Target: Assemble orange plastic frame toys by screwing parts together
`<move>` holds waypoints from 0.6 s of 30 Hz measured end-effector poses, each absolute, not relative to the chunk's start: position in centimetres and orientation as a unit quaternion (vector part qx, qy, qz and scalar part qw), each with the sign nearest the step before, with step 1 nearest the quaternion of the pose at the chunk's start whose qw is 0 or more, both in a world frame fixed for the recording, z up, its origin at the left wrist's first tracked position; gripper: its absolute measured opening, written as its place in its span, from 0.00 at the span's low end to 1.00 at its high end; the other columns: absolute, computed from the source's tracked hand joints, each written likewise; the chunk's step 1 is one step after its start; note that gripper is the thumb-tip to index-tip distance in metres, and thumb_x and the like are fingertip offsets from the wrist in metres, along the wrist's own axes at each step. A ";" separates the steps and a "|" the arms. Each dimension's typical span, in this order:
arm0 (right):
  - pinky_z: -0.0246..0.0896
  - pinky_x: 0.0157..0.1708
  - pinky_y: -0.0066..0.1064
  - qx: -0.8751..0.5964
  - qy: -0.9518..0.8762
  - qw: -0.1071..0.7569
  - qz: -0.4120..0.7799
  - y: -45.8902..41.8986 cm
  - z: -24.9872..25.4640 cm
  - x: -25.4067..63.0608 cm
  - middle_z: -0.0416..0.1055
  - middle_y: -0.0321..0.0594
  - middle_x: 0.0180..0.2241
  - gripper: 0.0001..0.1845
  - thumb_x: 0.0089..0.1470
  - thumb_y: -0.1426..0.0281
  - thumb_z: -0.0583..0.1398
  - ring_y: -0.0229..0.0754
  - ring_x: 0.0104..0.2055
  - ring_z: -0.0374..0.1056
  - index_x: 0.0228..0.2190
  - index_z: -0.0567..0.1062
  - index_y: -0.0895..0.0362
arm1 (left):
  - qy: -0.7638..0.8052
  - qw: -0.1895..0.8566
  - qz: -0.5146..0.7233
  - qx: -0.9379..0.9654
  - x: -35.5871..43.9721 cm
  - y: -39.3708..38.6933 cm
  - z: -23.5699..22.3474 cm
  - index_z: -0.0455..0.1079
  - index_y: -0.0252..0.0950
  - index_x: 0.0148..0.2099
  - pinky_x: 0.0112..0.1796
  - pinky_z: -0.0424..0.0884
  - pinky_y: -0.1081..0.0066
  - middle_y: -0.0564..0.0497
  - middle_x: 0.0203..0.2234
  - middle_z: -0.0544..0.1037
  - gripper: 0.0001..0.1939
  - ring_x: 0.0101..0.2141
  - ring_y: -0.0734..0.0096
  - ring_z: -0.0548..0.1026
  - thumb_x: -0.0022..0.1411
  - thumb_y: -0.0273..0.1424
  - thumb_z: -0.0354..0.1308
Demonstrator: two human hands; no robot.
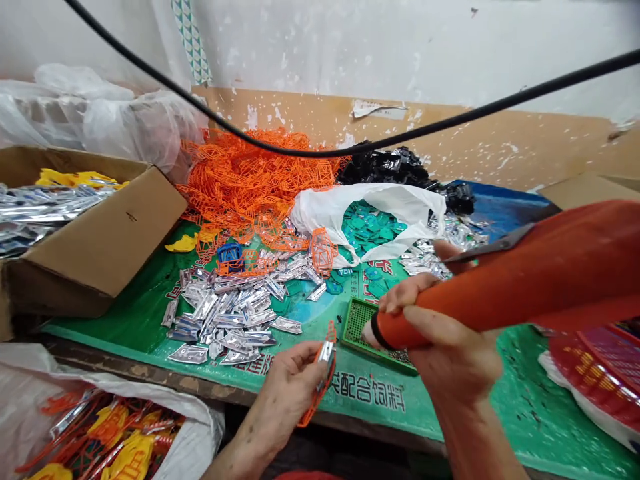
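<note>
My left hand [295,380] pinches an orange plastic frame [314,402] with a shiny silver plate [326,353] against it, above the table's front edge. My right hand [445,340] is wrapped round a thick orange power screwdriver [480,283] with a lever along its top. Its nose points down and left over a small green mesh tray [356,317]. Small parts, perhaps screws, lie in the tray, partly hidden behind the tool. Left of the tray spreads a pile of silver plates [225,313].
Behind lie a heap of orange frames [260,173], a white bag [320,207] of green pieces and black parts [390,167]. A cardboard box [115,233] stands left, a sack [195,433] front left, a red basket [595,373] right. A black cable [320,152] hangs across.
</note>
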State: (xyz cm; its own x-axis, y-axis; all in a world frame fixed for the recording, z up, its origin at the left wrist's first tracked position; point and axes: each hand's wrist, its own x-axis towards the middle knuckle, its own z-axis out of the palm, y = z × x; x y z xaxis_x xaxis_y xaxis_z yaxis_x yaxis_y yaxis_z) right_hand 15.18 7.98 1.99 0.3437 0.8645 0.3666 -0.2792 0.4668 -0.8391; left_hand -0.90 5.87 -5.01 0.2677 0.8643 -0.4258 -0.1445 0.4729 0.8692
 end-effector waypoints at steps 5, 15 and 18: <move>0.62 0.24 0.34 -0.394 -0.402 0.748 0.352 10.1 0.2 16.7 0.70 0.31 0.20 0.12 0.35 0.75 0.65 0.38 0.21 0.64 0.28 0.74 0.55 | 0.475 0.727 0.375 0.323 -2.4 6.8 -5.1 0.71 0.33 0.35 0.14 0.44 0.80 0.60 0.21 0.67 0.16 0.13 0.90 0.46 0.50 0.39 0.65; 0.61 0.23 0.33 -0.399 -0.408 0.716 0.403 10.4 -2.6 16.4 0.71 0.30 0.22 0.15 0.37 0.76 0.65 0.37 0.22 0.65 0.32 0.73 0.54 | 0.470 0.730 0.384 0.316 -1.7 7.0 -5.0 0.61 0.36 0.31 0.12 0.56 0.83 0.62 0.21 0.62 0.11 0.14 0.88 0.52 0.51 0.33 0.62; 0.61 0.24 0.34 -0.403 -0.420 0.709 0.398 10.6 -2.9 16.5 0.71 0.32 0.22 0.10 0.37 0.75 0.65 0.37 0.22 0.65 0.28 0.74 0.55 | 0.470 0.732 0.375 0.321 -1.4 6.9 -5.0 0.62 0.36 0.33 0.11 0.58 0.83 0.63 0.21 0.60 0.10 0.14 0.87 0.53 0.50 0.32 0.60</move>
State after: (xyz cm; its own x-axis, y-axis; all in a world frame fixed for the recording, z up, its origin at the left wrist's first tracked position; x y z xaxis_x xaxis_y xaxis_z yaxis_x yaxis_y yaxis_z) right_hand 16.49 10.58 -2.88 0.3306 0.9029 0.2746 -0.2269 0.3585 -0.9055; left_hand -1.39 6.89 -4.99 0.2777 0.8503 -0.4471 -0.2474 0.5130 0.8220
